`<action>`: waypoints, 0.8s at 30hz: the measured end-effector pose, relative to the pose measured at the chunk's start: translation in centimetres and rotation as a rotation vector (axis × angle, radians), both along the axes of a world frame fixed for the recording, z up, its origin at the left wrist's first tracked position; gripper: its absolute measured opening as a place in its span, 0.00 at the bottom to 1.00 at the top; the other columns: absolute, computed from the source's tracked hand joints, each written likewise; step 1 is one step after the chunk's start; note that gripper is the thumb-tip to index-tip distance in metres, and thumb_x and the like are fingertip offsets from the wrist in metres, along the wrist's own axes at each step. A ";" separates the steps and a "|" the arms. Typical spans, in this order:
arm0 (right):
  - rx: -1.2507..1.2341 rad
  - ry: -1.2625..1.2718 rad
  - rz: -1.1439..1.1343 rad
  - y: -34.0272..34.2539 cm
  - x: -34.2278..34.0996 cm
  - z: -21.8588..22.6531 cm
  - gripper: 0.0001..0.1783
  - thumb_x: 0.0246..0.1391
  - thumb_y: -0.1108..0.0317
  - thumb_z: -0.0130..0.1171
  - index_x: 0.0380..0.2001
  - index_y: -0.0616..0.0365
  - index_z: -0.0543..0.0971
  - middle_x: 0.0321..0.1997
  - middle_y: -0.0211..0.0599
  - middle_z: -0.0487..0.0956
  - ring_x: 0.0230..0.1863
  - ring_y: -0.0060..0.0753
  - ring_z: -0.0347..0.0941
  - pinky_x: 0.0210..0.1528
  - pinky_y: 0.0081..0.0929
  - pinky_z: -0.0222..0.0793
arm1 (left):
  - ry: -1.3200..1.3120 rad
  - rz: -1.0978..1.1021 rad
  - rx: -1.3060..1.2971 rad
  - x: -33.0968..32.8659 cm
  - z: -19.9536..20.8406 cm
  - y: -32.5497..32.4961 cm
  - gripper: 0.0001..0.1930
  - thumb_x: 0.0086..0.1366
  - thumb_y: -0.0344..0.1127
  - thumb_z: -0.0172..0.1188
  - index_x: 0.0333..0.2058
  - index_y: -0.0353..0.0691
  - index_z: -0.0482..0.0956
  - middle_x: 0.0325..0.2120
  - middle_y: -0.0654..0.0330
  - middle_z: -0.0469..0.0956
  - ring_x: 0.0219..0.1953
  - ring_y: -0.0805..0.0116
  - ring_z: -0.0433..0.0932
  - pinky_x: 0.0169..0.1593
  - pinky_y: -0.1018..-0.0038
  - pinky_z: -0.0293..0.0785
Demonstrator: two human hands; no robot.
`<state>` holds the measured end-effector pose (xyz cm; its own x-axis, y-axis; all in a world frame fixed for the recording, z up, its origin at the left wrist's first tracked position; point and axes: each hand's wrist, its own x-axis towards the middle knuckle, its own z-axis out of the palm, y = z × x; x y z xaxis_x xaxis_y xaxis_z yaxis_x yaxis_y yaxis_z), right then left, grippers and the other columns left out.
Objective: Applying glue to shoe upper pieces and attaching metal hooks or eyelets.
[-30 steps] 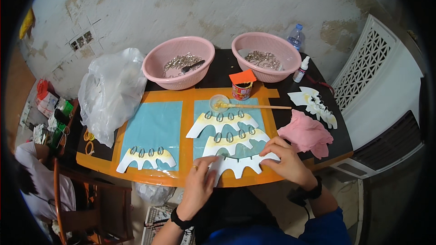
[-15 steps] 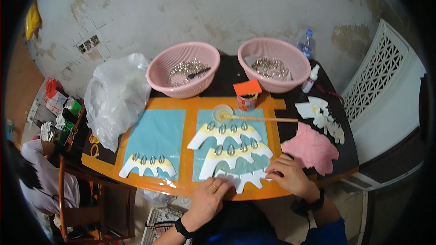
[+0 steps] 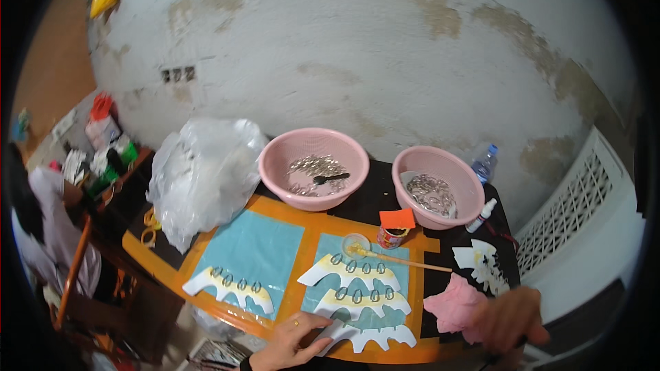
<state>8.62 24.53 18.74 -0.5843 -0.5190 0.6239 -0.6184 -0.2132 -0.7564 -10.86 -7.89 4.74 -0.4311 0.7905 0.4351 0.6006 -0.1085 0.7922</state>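
My left hand [image 3: 292, 343] grips the left end of a plain white scalloped strip [image 3: 375, 338] near the table's front edge, between thumb and fingers. To the right, my right hand [image 3: 510, 319] is raised beside a crumpled pink cloth [image 3: 454, 302]. Motion smears its fingers, so I cannot tell whether they hold anything. Beyond the plain strip lie two similar white strips, a nearer one [image 3: 357, 308] and a farther one [image 3: 344, 276], each with a yellowish band and several metal loops. Another looped strip [image 3: 230, 292] rests farther left.
Two pink baskets [image 3: 313, 200] [image 3: 440, 218] hold metal loops. A small tub with an orange flap [image 3: 390, 235], a shallow cup [image 3: 355, 242], a wooden stick [image 3: 412, 261], a white bottle [image 3: 481, 215], finished-looking strips [image 3: 471, 255] and a plastic bag [image 3: 203, 172] surround the work. A person [image 3: 58, 233] sits at left.
The view has tilted upward. My right hand has let go of the plain strip's right end and moved right, up by the pink cloth. My left hand stays at the strip's left end.
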 end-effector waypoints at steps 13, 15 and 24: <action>-0.365 -0.493 0.173 -1.0 -5.6 -15.2 0.17 0.65 0.62 0.59 0.29 0.66 0.83 0.27 0.42 0.82 0.30 0.41 0.78 0.40 0.40 0.75 | 0.378 0.128 0.100 -1.6 -5.5 3.6 0.20 0.57 0.32 0.69 0.48 0.34 0.79 0.43 0.54 0.78 0.47 0.53 0.79 0.49 0.63 0.79; -0.382 -0.506 0.100 -1.1 -4.1 -16.0 0.17 0.64 0.62 0.59 0.29 0.66 0.83 0.28 0.42 0.82 0.30 0.40 0.78 0.40 0.40 0.75 | 0.442 0.137 0.073 -1.3 -6.1 3.3 0.20 0.57 0.32 0.69 0.48 0.33 0.79 0.44 0.54 0.78 0.47 0.53 0.79 0.50 0.63 0.79; -0.366 -0.559 -0.164 -1.6 -1.5 -17.2 0.16 0.64 0.62 0.59 0.30 0.66 0.82 0.29 0.42 0.82 0.30 0.40 0.77 0.40 0.39 0.75 | 0.455 0.129 0.051 -0.7 -5.8 3.3 0.21 0.56 0.31 0.69 0.49 0.33 0.78 0.45 0.52 0.77 0.48 0.52 0.78 0.53 0.62 0.78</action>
<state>7.13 22.98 1.58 -0.9225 -0.2096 0.3240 -0.2023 -0.4523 -0.8686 -11.55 -4.59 -1.07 -0.2809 0.7156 0.6395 0.8966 -0.0420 0.4408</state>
